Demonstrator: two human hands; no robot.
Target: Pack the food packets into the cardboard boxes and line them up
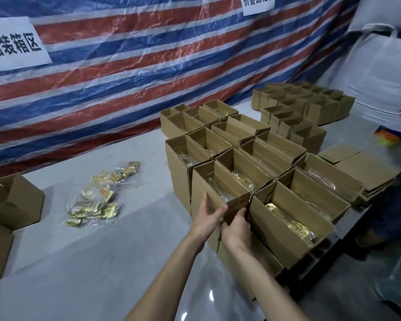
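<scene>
- Near box (233,181): long brown cardboard, top open, at the front left of a block of like boxes (276,144) on the grey table (102,251); packets show inside it, blurred
- Left hand (207,215): fingers curled round the near box's left corner, thumb on the end face
- Right hand (235,227): gripping the dark end flap (237,208) of the same box from below, just beside the left hand
- Neighbour box (276,232): touches the near box on its right, with gold packets (292,224) lying along its bottom
- Loose food packets (97,198): gold, in clear wrap, heaped on the table well left of the block
- Far boxes (303,103): a separate group at the table's far right end, apart from the block
- Flat cardboard (366,172): stacked just right of the block
- Single box (12,200): at the left edge
- Backdrop: red, white and blue striped sheet (125,66) bearing two white signs (14,42)
</scene>
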